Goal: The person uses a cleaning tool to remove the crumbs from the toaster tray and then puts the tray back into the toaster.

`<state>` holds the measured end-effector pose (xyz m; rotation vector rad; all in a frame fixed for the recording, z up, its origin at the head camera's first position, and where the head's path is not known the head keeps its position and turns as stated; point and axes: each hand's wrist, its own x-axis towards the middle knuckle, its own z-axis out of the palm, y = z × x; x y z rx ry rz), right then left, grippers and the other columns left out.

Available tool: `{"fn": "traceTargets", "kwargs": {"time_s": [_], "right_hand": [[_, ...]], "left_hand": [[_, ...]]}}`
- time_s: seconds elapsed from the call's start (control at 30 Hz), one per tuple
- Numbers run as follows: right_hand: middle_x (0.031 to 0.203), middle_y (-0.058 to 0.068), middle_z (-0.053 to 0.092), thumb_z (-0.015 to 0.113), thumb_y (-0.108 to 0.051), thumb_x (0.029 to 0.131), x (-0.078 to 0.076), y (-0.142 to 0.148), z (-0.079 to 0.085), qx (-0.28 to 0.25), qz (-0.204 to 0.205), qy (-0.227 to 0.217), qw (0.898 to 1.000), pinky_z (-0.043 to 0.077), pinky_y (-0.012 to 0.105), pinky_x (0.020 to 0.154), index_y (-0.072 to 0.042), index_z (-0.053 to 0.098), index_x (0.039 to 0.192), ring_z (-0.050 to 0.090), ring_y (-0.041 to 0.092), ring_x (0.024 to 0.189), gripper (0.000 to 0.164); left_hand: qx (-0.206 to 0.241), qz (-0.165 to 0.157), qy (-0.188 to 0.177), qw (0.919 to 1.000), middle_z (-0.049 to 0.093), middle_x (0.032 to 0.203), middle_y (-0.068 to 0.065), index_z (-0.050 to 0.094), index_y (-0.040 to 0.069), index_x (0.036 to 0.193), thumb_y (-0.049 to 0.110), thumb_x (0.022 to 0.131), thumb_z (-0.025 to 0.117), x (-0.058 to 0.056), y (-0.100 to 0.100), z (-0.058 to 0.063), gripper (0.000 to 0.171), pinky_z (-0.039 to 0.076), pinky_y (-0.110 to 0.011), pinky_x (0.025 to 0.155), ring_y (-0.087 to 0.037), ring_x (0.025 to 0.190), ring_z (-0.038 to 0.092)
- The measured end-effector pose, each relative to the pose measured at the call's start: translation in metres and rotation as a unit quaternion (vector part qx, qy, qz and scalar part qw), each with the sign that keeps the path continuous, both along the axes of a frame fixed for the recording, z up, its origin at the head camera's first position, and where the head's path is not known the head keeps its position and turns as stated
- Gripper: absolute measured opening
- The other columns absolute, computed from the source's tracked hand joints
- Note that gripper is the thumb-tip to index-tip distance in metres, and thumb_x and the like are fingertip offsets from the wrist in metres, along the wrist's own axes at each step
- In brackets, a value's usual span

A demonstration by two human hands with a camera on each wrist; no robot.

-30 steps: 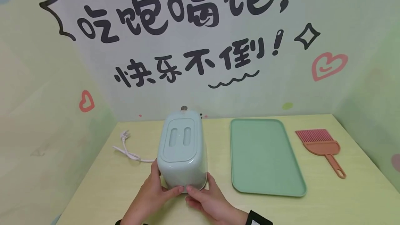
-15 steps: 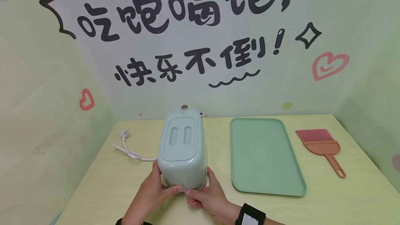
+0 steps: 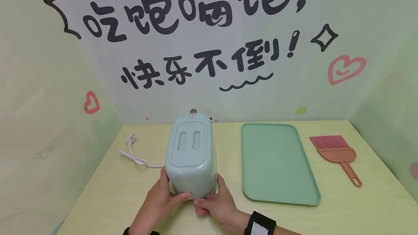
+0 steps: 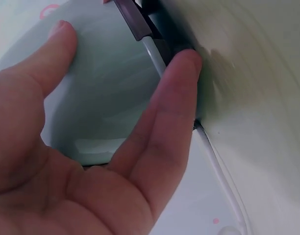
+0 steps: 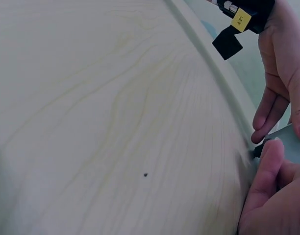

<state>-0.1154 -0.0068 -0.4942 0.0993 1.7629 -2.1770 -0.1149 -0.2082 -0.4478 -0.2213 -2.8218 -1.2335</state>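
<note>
A pale blue toaster (image 3: 191, 144) with a rounded body and two oblong recesses on top stands left of the table's middle. My left hand (image 3: 158, 198) holds its lower left corner, thumb across the near end. In the left wrist view, the fingers of that hand (image 4: 160, 142) reach along the toaster's bottom edge, near a dark part. My right hand (image 3: 220, 202) grips the lower right corner, its thumb close to the left thumb. The right wrist view shows the fingers of the right hand (image 5: 267, 176) beside a small dark piece at the base. Whether the base is lifted, I cannot tell.
A white power cord (image 3: 138, 160) with a plug (image 3: 130, 139) lies left of the toaster. To the right are a green tray (image 3: 277, 162) and, beyond it, an orange brush (image 3: 337, 155) with pink bristles. A printed wall (image 3: 209, 97) closes off the table's back.
My right hand and its wristband have shifted slightly left and away from the near edge. Both hands stay on the toaster, which keeps nearly the same place; the view has moved a little.
</note>
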Motion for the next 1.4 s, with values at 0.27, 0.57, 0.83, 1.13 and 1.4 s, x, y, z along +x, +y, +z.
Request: {"fn": "traceTargets", "kwargs": {"time_s": [0.27,0.57,0.83,1.13,1.4], "right_hand": [[0.091,0.018,0.071,0.078,0.010,0.090,0.002,0.009,-0.001,-0.072,0.000,-0.048,0.996,0.065,0.034,0.078,-0.008,0.001,0.169,0.078,0.023,0.081,0.111],[0.093,0.019,0.072,0.080,0.011,0.087,-0.001,0.003,-0.003,-0.063,-0.009,-0.040,0.997,0.065,0.036,0.079,-0.007,0.004,0.169,0.078,0.024,0.081,0.114],[0.094,0.021,0.069,0.081,0.012,0.086,-0.003,-0.002,0.000,-0.062,-0.014,-0.043,0.997,0.065,0.036,0.079,-0.009,0.001,0.170,0.079,0.024,0.081,0.118],[0.089,0.020,0.066,0.081,0.012,0.086,-0.003,-0.007,0.007,-0.021,-0.013,-0.025,0.999,0.066,0.039,0.076,-0.005,-0.003,0.169,0.078,0.026,0.079,0.119],[0.091,0.021,0.064,0.079,0.013,0.087,-0.004,-0.004,0.004,-0.030,-0.001,-0.026,0.999,0.066,0.038,0.074,-0.010,0.001,0.170,0.078,0.025,0.076,0.117]], "left_hand": [[-0.072,-0.006,0.113,0.9909,0.049,0.157,-0.018,0.005,0.025,0.170,0.034,0.068,0.103,-0.005,-0.001,0.011,0.141,0.056,-0.056,0.099,-0.035,0.125,0.065],[-0.084,-0.067,0.151,0.9826,0.051,0.156,-0.015,0.029,0.016,0.166,0.031,0.076,0.098,-0.013,-0.007,0.029,0.114,0.062,-0.040,0.090,-0.023,0.115,0.068],[-0.084,-0.057,0.162,0.9816,0.051,0.156,-0.015,0.031,0.017,0.165,0.031,0.076,0.098,-0.015,-0.006,0.027,0.113,0.062,-0.038,0.088,-0.021,0.110,0.069],[-0.084,-0.047,0.161,0.9822,0.052,0.156,-0.019,0.029,0.019,0.166,0.031,0.076,0.097,-0.013,-0.005,0.028,0.113,0.061,-0.041,0.087,-0.022,0.107,0.070],[-0.080,-0.066,0.148,0.9835,0.049,0.157,-0.017,0.029,0.016,0.165,0.029,0.079,0.097,-0.015,-0.005,0.032,0.111,0.061,-0.039,0.090,-0.021,0.113,0.068]]}}
